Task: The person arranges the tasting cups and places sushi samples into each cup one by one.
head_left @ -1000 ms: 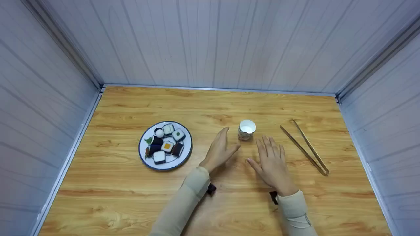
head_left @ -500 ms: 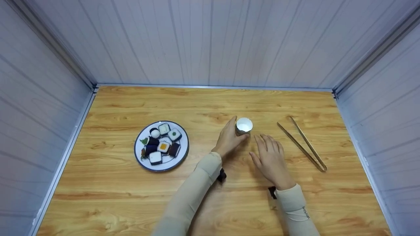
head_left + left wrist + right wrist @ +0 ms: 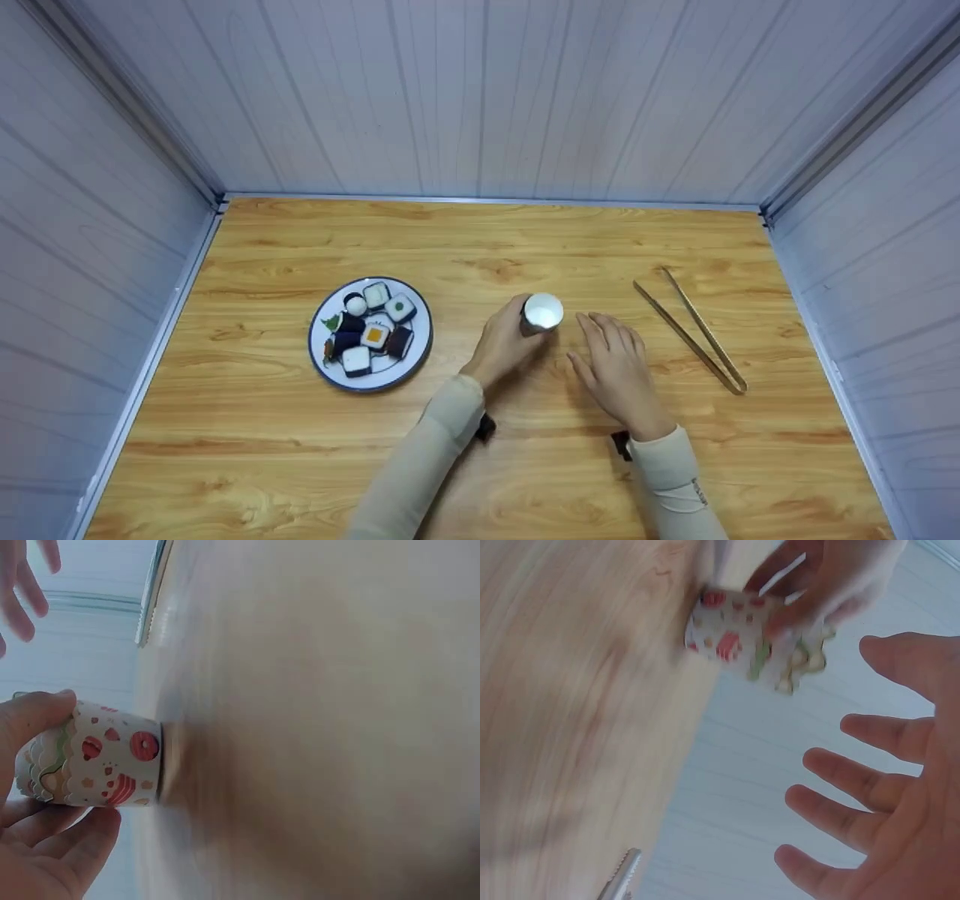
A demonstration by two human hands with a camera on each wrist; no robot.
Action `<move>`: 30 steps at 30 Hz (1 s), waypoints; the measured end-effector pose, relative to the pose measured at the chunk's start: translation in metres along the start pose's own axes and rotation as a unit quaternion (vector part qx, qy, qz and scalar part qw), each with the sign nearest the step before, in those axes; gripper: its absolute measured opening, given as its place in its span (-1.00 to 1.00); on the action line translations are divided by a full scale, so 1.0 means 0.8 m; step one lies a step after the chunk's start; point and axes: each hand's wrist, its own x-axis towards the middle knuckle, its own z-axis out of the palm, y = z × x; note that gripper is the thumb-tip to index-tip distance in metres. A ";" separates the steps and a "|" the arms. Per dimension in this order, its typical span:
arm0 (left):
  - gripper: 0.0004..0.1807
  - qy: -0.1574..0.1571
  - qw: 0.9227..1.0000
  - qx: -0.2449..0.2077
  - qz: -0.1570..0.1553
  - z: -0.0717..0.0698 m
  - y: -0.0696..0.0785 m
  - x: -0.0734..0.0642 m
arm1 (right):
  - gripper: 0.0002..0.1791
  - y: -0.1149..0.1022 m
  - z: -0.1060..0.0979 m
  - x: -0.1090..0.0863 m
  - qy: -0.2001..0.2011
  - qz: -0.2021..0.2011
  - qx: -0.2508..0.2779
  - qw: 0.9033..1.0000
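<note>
My left hand point(image 3: 501, 346) grips a small paper cup point(image 3: 543, 313), with its fingers and thumb round opposite sides. The cup stands upright and is white inside. In the left wrist view its wall point(image 3: 112, 765) shows printed donuts and cake slices, with a scalloped coloured rim partly covered by the fingers. To the right of the cup is my right hand point(image 3: 621, 369), apart from it and holding nothing. Its fingers point(image 3: 844, 817) are spread and nearly straight in the right wrist view.
A blue-rimmed white plate point(image 3: 321, 352) with several sushi-like pieces point(image 3: 376, 335) stands to the left. Metal tongs point(image 3: 722, 356) lie on the right, arms spread toward the back. Pale panels point(image 3: 480, 97) enclose the wooden table point(image 3: 247, 465) at the back and both sides.
My left hand has reached the cup, taken hold of it and drawn it toward me and slightly left. My right hand stays almost in place. Plate and tongs are unmoved.
</note>
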 end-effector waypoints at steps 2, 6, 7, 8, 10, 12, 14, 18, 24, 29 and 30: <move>-0.33 -0.004 1.000 0.000 -0.002 -0.006 0.000 -0.020 | -0.36 -0.005 -0.002 -0.001 -0.006 -0.005 0.010 1.000; -0.34 0.001 1.000 0.001 0.014 -0.020 0.000 -0.059 | -0.43 -0.016 -0.002 -0.003 0.003 -0.036 0.050 0.998; -0.34 0.004 1.000 0.001 0.016 -0.024 0.000 -0.069 | -0.45 -0.020 -0.001 -0.004 0.006 -0.050 0.064 0.997; -0.35 0.008 1.000 0.002 0.021 -0.027 -0.001 -0.079 | -0.47 -0.024 0.001 -0.005 0.010 -0.067 0.075 0.995; -0.36 0.013 1.000 0.005 0.024 -0.033 -0.003 -0.099 | -0.49 -0.034 0.006 -0.007 0.017 -0.103 0.096 0.990; -0.37 0.017 1.000 0.009 0.022 -0.037 -0.005 -0.116 | -0.52 -0.044 0.011 -0.010 0.017 -0.135 0.112 0.984; -0.37 0.021 0.999 0.018 0.020 -0.039 -0.006 -0.131 | -0.57 -0.053 0.016 -0.013 0.014 -0.162 0.122 0.979; -0.36 0.027 0.999 0.026 0.016 -0.037 -0.007 -0.150 | -0.71 -0.068 0.022 -0.016 0.003 -0.196 0.132 0.972; -0.31 0.044 0.998 0.024 0.024 -0.032 -0.010 -0.158 | -0.87 -0.078 0.030 -0.017 0.003 -0.210 0.112 0.971; -0.31 0.044 0.998 0.024 0.023 -0.032 -0.011 -0.160 | -0.91 -0.078 0.033 -0.016 0.001 -0.211 0.097 0.973; -0.31 0.044 0.999 0.023 0.022 -0.032 -0.010 -0.160 | -0.91 -0.078 0.033 -0.016 0.002 -0.213 0.095 0.972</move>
